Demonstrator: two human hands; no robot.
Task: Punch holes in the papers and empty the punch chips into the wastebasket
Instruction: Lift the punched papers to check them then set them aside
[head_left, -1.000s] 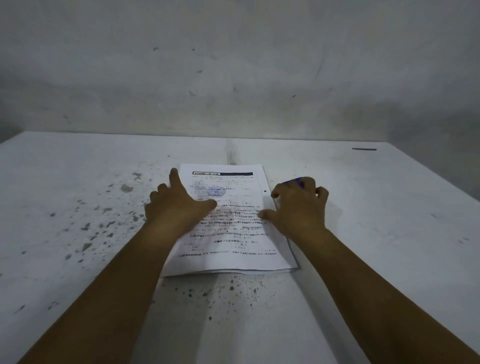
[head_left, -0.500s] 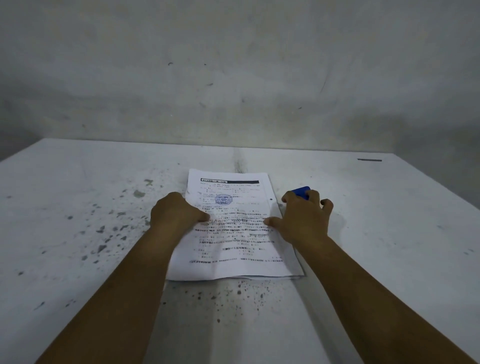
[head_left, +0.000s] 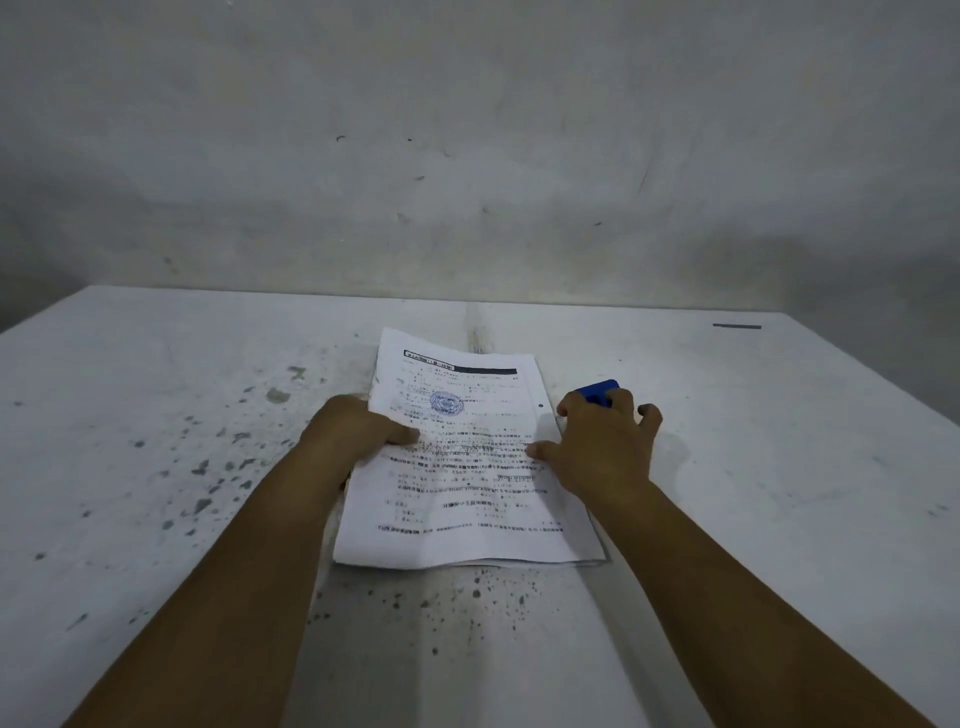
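Observation:
A thin stack of printed papers (head_left: 467, 483) with a blue round stamp lies on the white table (head_left: 779, 467). One punched hole (head_left: 541, 406) shows near its right edge. My left hand (head_left: 358, 434) grips the stack's left edge, thumb on top, and that edge lifts slightly off the table. My right hand (head_left: 602, 441) covers a small blue hole punch (head_left: 597, 392) beside the stack's right edge, its thumb resting on the paper. Most of the punch is hidden under my fingers. No wastebasket is in view.
The table is stained with dark specks left of and below the papers. A grey wall stands right behind the table's far edge. A short dark mark (head_left: 736, 326) lies at the far right corner.
My left hand went from lying flat on the page to gripping the left edge, which now lifts. My right hand stays on the blue punch. The camera tilted slightly.

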